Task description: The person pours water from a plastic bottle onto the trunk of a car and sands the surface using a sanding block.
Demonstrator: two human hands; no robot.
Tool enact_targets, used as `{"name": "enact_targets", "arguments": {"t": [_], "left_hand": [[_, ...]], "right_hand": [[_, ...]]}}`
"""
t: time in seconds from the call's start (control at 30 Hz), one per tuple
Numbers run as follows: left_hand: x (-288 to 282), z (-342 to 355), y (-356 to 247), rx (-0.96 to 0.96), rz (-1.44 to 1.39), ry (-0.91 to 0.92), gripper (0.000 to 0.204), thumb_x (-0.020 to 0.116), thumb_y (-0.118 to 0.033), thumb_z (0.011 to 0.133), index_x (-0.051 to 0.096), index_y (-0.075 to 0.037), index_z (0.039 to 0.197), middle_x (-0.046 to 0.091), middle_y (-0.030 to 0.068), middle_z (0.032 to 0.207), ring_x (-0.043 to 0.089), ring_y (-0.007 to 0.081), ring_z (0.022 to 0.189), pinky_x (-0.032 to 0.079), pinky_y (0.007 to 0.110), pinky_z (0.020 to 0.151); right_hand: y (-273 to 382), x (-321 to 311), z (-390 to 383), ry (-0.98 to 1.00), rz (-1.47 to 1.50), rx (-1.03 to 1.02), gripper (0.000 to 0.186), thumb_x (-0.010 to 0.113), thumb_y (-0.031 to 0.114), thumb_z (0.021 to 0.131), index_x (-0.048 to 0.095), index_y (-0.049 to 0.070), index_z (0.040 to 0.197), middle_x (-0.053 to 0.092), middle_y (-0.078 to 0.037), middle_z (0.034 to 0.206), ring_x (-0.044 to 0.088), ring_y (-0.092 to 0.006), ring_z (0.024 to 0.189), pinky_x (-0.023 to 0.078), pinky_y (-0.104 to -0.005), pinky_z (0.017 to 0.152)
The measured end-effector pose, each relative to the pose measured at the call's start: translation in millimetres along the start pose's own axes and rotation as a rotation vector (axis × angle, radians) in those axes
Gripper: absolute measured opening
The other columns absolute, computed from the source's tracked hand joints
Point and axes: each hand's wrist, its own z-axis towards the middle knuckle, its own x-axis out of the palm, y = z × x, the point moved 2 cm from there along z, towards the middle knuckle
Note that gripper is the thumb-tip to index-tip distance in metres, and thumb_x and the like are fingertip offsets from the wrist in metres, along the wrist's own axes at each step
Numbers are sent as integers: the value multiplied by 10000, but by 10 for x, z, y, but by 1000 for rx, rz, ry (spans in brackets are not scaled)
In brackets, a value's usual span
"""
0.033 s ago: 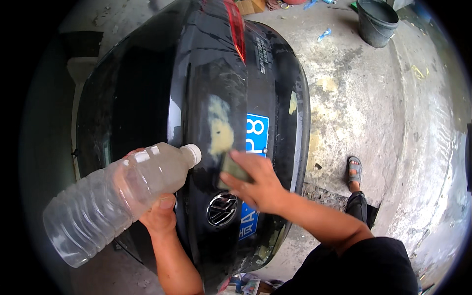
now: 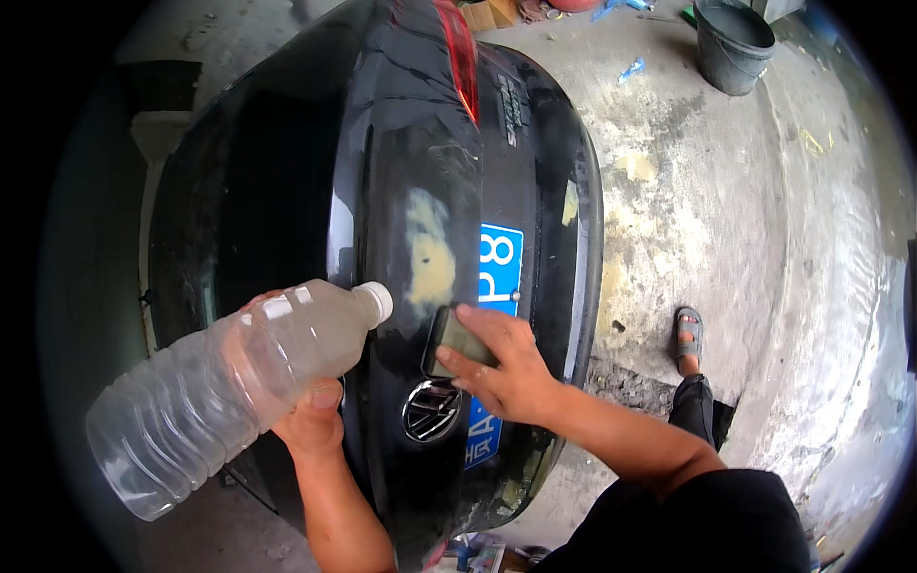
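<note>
My left hand (image 2: 315, 420) is wrapped round a large clear plastic bottle (image 2: 181, 401) with a white cap and cloudy liquid inside. The bottle is tilted, its cap toward the trunk lid of a black car (image 2: 401, 162). With my right hand (image 2: 511, 368) I grip a grey-green sanding block (image 2: 457, 334), laid against the lid just above the round chrome emblem (image 2: 432, 411). Beyond the block lies a pale, yellowish filler patch (image 2: 430, 263) with a small dark spot. The blue licence plate (image 2: 501, 260) is partly behind my right hand.
A red tail light (image 2: 458, 62) sits at the car's far end. On the stained concrete floor (image 2: 669, 220), a dark bucket (image 2: 734, 48) stands at the far right. A blue scrap (image 2: 631, 70) lies nearby. My sandalled foot (image 2: 689, 339) is right of the bumper.
My right hand and the sanding block have shifted slightly toward the emblem, and the block looks sharper. The bottle in my left hand has hardly moved.
</note>
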Motion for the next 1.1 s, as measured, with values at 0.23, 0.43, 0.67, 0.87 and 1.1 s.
{"name": "enact_targets", "arguments": {"t": [0.23,0.43,0.67,0.87,1.1], "left_hand": [[49,-11,-15,-11,15,-58,1055,809,-640,731,368,25,1421,516,154,1298,534,274,1176,465,412,976],[0,-32,37,79,57,-78,1042,794,-630,753,358,39,1422,508,171,1302,540,282,1170,464,417,981],[36,-14,26,80,66,-98,1028,795,-615,760,361,35,1428,489,169,1325,513,288,1201,451,430,998],[-63,-46,78,130,37,-50,889,746,-519,847,363,22,1440,479,139,1331,493,271,1243,423,409,1049],[60,-9,74,136,28,-55,871,738,-518,851,381,28,1428,479,141,1322,501,267,1213,426,410,1033]], "right_hand": [[-431,-69,964,-238,-73,254,557,773,221,828,613,154,1357,461,-215,1423,511,-426,1161,435,-509,969],[164,184,725,-309,44,424,528,747,232,864,599,94,1351,439,-321,1329,482,-467,1164,432,-515,969],[-231,74,1355,-441,-23,637,535,706,309,910,579,47,1359,438,-299,1297,474,-480,1149,429,-508,977],[311,287,1106,-422,101,652,562,731,324,889,582,47,1355,424,-315,1304,469,-476,1177,432,-493,982],[-94,75,1450,-489,2,717,546,749,303,879,596,31,1326,414,-324,1294,454,-481,1180,417,-510,990]]}}
